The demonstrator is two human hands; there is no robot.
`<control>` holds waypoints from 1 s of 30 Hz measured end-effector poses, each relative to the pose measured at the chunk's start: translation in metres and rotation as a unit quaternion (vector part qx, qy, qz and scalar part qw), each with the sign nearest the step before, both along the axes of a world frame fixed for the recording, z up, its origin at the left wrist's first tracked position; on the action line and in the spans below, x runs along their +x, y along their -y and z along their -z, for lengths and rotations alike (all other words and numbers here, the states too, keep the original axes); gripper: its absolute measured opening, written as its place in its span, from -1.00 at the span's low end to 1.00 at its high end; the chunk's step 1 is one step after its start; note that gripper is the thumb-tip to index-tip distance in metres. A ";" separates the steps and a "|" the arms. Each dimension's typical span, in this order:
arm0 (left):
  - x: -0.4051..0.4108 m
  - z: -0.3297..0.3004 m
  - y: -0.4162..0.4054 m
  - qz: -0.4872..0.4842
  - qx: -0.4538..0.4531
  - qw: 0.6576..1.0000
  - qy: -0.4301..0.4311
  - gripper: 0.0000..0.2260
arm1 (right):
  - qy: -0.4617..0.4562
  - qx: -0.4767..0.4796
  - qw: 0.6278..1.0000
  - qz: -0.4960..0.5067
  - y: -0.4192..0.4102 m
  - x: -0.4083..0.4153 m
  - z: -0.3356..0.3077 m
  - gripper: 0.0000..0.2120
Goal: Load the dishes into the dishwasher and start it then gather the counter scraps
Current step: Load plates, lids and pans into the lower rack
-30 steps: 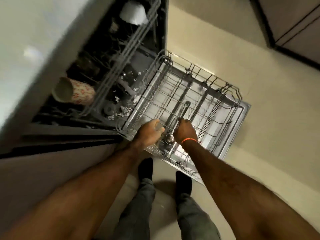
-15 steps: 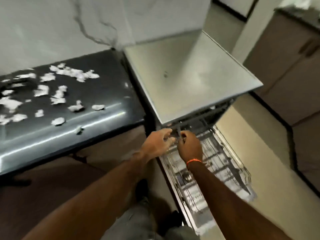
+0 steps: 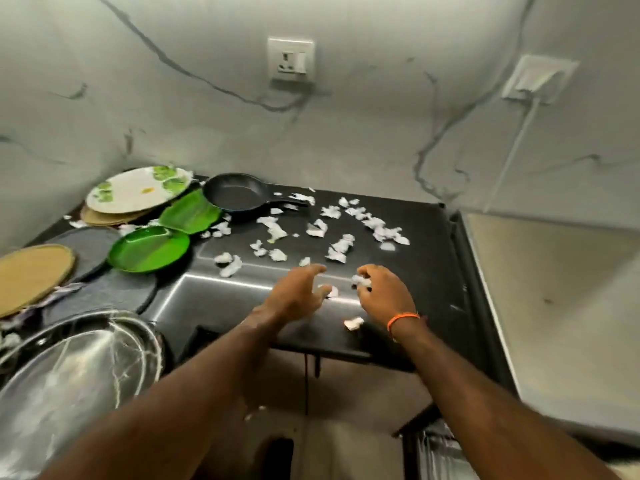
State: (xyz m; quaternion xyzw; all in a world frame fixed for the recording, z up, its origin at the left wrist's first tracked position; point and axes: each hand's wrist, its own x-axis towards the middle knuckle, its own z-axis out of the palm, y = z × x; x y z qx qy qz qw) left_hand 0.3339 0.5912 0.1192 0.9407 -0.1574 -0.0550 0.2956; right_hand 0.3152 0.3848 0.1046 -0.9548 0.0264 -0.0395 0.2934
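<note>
The person has turned from the dishwasher rack to the black counter [image 3: 398, 327]. The right hand [image 3: 384, 296] pinches a white paper scrap [image 3: 360, 280]; the left hand [image 3: 298, 292] hovers beside it, fingers spread. More torn white scraps [image 3: 273, 230] lie beyond the hands, towards the black frying pan [image 3: 235, 192]. Scrap-gathering seems begun, though plates remain unloaded.

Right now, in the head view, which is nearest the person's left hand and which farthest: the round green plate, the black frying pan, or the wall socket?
From the left hand:
1. Round green plate, to its left on the counter.
2. Black frying pan, farther back near the wall.
3. Wall socket, high on the wall, farthest.
</note>
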 end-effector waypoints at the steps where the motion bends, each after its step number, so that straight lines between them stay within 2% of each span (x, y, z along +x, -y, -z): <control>1: 0.022 -0.001 -0.018 -0.014 0.003 1.000 0.001 -0.52 | -0.005 -0.007 1.000 -0.011 -0.015 0.027 0.000 -0.64; 7: 0.143 -0.002 -0.105 -0.078 -0.006 0.997 0.025 -0.61 | 0.003 -0.039 0.997 -0.063 -0.084 0.166 -0.002 -0.65; 11: 0.208 0.005 -0.145 -0.118 0.015 0.992 0.034 -0.55 | -0.015 -0.065 0.995 -0.079 -0.112 0.242 0.001 -0.61; 17: 0.280 0.036 -0.180 -0.124 0.048 0.990 0.039 -0.54 | -0.032 -0.140 0.985 -0.092 -0.136 0.331 0.027 -0.61; 21: 0.302 0.054 -0.190 -0.119 0.054 0.991 0.026 -0.56 | -0.056 -0.186 0.975 -0.108 -0.148 0.371 0.045 -0.54; 24: 0.305 0.063 -0.195 -0.111 0.051 0.992 0.019 -0.57 | -0.064 -0.216 0.968 -0.113 -0.156 0.385 0.055 -0.61; 27: 0.306 0.068 -0.198 -0.105 0.050 0.993 0.034 -0.58 | -0.061 -0.181 0.974 -0.118 -0.159 0.385 0.057 -0.67; 30: 0.307 0.064 -0.199 -0.121 0.055 0.985 0.114 -0.50 | -0.063 -0.131 0.983 -0.114 -0.152 0.368 0.056 -0.65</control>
